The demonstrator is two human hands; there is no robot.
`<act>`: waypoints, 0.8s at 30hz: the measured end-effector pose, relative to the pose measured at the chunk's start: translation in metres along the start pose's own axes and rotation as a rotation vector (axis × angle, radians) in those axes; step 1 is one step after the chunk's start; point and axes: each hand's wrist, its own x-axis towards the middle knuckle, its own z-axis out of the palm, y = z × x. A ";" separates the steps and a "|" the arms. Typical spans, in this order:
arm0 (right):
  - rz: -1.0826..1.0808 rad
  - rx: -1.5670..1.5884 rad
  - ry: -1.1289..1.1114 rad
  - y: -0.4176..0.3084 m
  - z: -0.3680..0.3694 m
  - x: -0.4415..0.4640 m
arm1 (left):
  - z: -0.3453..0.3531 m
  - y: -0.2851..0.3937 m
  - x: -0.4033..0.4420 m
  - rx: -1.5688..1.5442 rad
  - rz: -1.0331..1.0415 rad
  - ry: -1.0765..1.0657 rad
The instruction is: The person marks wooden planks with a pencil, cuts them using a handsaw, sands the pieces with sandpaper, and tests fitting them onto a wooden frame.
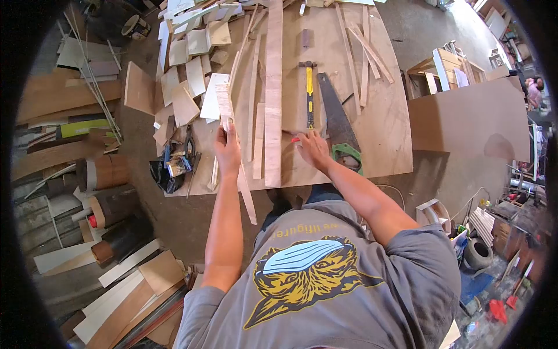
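Observation:
My left hand (228, 150) is closed round a thin wooden strip (247, 200), whose lower end hangs past the table edge. My right hand (314, 151) is low over the tabletop, its fingers closed at a small red thing (295, 139) whose kind I cannot make out. Just beyond those fingers lies a hammer (310, 96) with a yellow and black handle. To its right is a handsaw (336, 109) with a green grip (348, 157). A long flat board (273, 93) runs between my hands, with narrower strips (253, 99) beside it.
Wood offcuts (195, 75) are heaped at the table's (381, 136) far left. Pliers (189, 142) and a black bag (165, 176) lie at its near left corner. More strips (372, 52) lie far right. A large brown panel (465, 119) stands right of the table.

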 end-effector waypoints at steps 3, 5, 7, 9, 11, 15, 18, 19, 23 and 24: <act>-0.009 -0.003 0.136 -0.011 0.016 0.009 | -0.039 0.002 -0.010 -0.064 0.033 -0.002; 0.013 -0.097 0.122 -0.015 0.029 0.021 | -0.058 0.004 -0.020 -0.101 0.064 -0.001; 0.047 -0.180 0.066 -0.032 0.028 0.027 | -0.071 0.006 -0.030 -0.184 0.060 0.009; 0.079 -0.256 0.046 -0.028 0.049 0.033 | -0.082 0.012 -0.038 -0.236 0.046 0.013; 0.124 -0.291 0.040 -0.028 0.056 0.036 | -0.093 0.027 -0.049 -0.271 0.033 -0.018; 0.155 -0.205 0.052 -0.046 0.025 0.024 | -0.118 0.064 -0.061 -0.325 -0.028 -0.004; 0.186 -0.105 0.025 -0.045 -0.004 0.017 | -0.127 0.079 -0.059 -0.389 0.043 -0.030; 0.234 -0.011 0.060 -0.041 -0.006 0.018 | -0.130 0.085 -0.057 -0.436 0.047 -0.054; 0.315 0.120 0.142 -0.062 -0.055 0.017 | -0.125 0.127 -0.059 -0.483 0.081 -0.107; 0.304 0.153 0.153 -0.068 -0.069 0.020 | -0.123 0.137 -0.059 -0.487 0.097 -0.131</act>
